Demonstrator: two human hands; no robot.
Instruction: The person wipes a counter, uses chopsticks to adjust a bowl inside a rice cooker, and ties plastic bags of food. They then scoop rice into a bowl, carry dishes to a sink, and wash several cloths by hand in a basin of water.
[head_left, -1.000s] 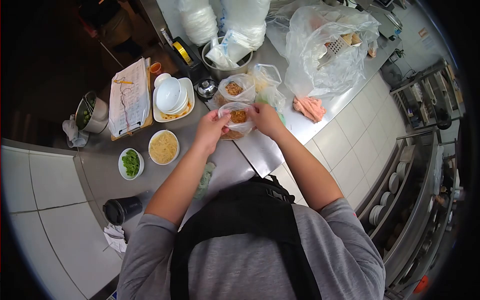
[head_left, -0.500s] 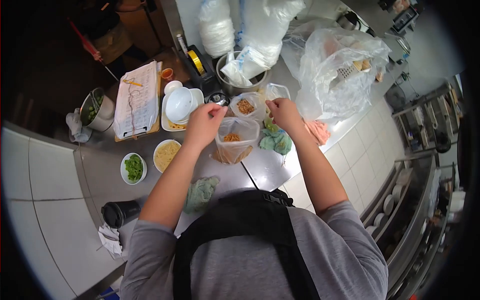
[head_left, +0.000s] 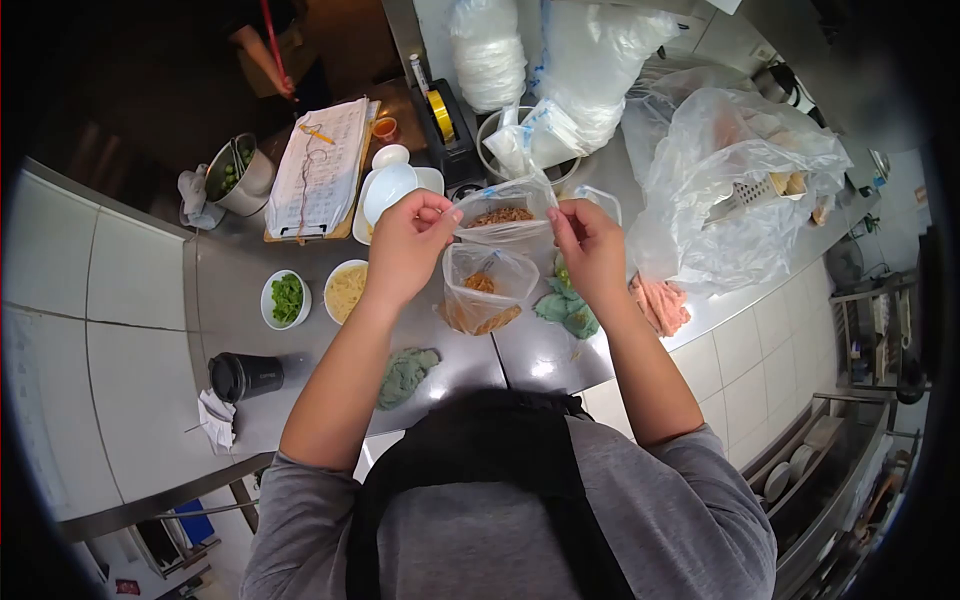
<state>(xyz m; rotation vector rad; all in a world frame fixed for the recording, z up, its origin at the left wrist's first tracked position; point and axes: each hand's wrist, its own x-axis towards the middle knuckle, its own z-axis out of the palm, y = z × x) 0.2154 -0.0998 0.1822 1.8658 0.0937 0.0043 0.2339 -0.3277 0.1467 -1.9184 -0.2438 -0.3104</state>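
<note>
Between my two hands a clear plastic bag (head_left: 508, 232) with brown crumbly food inside is stretched by its rim. My left hand (head_left: 408, 245) pinches the left edge of its opening, and my right hand (head_left: 590, 240) pinches the right edge. Just below, a second open plastic bag (head_left: 487, 290) with orange-brown food stands on the steel counter, untouched. A green cloth (head_left: 568, 308) lies beside it, under my right wrist. Left of my left forearm is a white bowl of pale shredded food (head_left: 345, 290).
A bowl of green leaves (head_left: 286, 300), a black cup (head_left: 245, 376) and a clipboard (head_left: 318, 170) are on the left. A crumpled cloth (head_left: 407, 377) lies near my body. Large plastic bags (head_left: 740, 190) and a pink cloth (head_left: 659, 304) are right. Beyond the counter, a person's hand (head_left: 286, 86) grips a red stick.
Both hands have closed on the rim of the farther bag, which is now raised and pulled wide. The view has shifted, and the person in the back has moved.
</note>
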